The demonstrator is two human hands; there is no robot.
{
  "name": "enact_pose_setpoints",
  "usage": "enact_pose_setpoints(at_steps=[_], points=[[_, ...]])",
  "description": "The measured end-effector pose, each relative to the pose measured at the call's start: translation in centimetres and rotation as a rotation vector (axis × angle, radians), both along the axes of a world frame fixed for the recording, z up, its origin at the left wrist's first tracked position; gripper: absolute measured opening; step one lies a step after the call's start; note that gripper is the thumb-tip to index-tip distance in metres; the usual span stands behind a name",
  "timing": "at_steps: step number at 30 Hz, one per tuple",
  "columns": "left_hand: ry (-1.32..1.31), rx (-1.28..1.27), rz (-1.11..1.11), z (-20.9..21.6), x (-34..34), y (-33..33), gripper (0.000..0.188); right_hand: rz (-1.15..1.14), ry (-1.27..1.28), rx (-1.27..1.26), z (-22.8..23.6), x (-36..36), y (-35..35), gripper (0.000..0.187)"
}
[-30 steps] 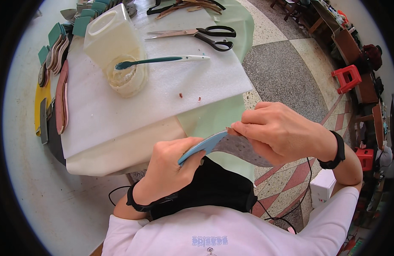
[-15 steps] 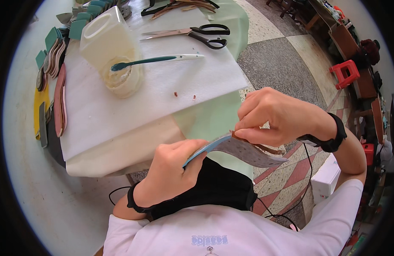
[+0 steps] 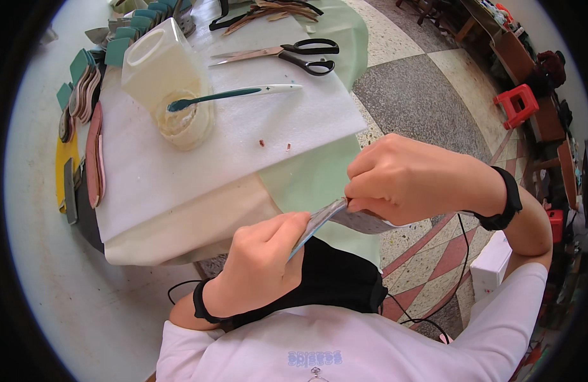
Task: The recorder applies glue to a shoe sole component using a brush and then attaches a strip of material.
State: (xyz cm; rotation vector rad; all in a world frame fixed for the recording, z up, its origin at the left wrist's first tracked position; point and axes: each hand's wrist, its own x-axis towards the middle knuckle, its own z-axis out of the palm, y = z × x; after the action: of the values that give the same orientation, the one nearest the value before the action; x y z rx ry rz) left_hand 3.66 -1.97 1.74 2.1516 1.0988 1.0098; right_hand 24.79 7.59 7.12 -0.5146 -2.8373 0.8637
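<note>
Grey insole piece (image 3: 345, 219) between left hand (image 3: 259, 267), right hand (image 3: 412, 178)

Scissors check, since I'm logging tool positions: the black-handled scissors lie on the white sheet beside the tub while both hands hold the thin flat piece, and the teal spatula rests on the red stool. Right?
Not quite. The head view shows the teal spatula resting across the tub, not on the red stool. The scissors do lie on the white sheet, and the left hand and right hand hold the flat piece.
</note>
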Motion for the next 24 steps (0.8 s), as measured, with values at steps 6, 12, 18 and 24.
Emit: enact_pose_setpoints(at_steps=[6,12,18,24], points=[[0.075,0.134,0.046,-0.2,0.5,-0.4,0.033,-0.02,-0.096,0.124,-0.1,-0.1,-0.9,0.01],[0.016,0.057,0.061,-0.1,0.4,-0.6,0.029,-0.097,-0.021,0.116,-0.5,-0.2,-1.6,0.006],[0.004,0.025,0.075,-0.1,0.3,-0.6,0.021,-0.162,0.038,0.03,-0.7,-0.3,-1.7,0.006],[-0.016,0.064,0.101,0.1,0.4,-0.6,0.016,-0.096,0.129,0.111,-1.2,-0.9,-1.1,0.009]])
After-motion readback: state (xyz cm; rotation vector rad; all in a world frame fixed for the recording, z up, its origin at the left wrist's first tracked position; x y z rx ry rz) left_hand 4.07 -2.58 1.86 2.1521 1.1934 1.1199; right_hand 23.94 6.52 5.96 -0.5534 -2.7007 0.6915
